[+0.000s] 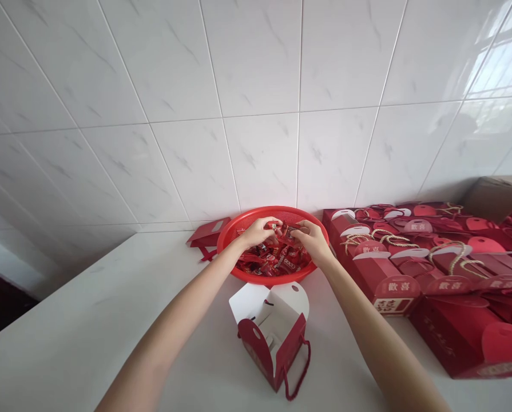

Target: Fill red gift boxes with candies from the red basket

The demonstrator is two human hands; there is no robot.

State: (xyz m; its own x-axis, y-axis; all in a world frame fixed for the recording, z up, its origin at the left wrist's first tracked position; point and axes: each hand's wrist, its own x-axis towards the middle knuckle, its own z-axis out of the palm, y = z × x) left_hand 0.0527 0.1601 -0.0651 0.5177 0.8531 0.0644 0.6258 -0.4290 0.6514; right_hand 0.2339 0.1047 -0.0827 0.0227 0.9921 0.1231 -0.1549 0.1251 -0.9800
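Note:
Both of my hands are over a red plastic basket point(225, 247) piled with red-wrapped candies point(269, 264). My left hand point(256, 233) pinches a small red-wrapped candy point(274, 227) between thumb and fingers. Close beside it, my right hand point(310, 239) is closed on another dark red wrapped candy point(292, 231), partly hidden by the fingers. In front of the basket, between my forearms, stands a red gift box point(290, 347) with its flaps open. Its inside is white, and a dark red cord handle hangs from its right side.
Rows of closed red gift boxes point(373, 274) with rope handles fill the right side of the white table point(110, 320). Behind the basket's left edge lies a flat red box point(206, 233). A brown cardboard box point(493, 197) sits at the far right by the tiled wall point(262, 163).

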